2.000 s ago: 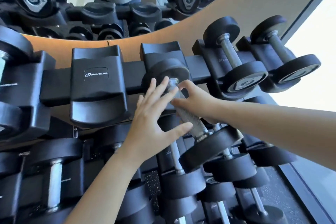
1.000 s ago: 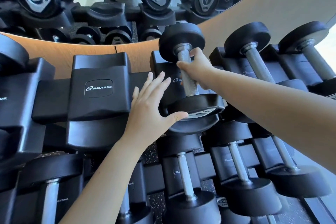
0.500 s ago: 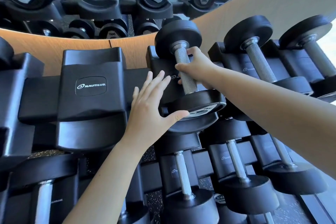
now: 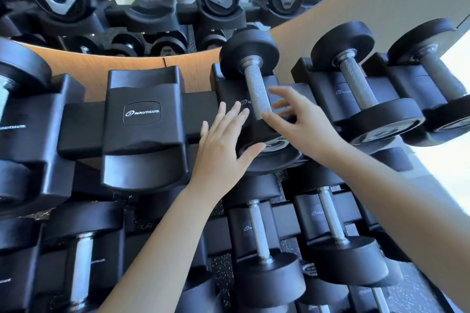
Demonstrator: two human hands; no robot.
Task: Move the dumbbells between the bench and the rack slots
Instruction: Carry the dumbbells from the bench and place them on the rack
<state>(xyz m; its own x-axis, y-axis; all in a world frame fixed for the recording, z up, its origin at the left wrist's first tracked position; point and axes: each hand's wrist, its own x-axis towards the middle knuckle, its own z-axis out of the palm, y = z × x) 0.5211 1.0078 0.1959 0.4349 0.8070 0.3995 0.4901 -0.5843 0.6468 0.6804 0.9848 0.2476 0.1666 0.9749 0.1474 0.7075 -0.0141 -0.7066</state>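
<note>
Rack (image 4: 142, 122) cradles dumbbell (image 4: 256, 94); right hand (image 4: 302, 122) splayed beside handle.

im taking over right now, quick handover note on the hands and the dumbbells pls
Left hand: open, fingers spread, thumb against the near head of the dumbbell.
Right hand: open, off the handle, fingertips close to its lower end.
That dumbbell sits in its upper-row rack slot.
The slot to its left holds nothing.
Other dumbbells fill slots to the right and on the lower row.
Done: this dumbbell racked.
Left: likely the vacant slot; the bench is out of view.
</note>
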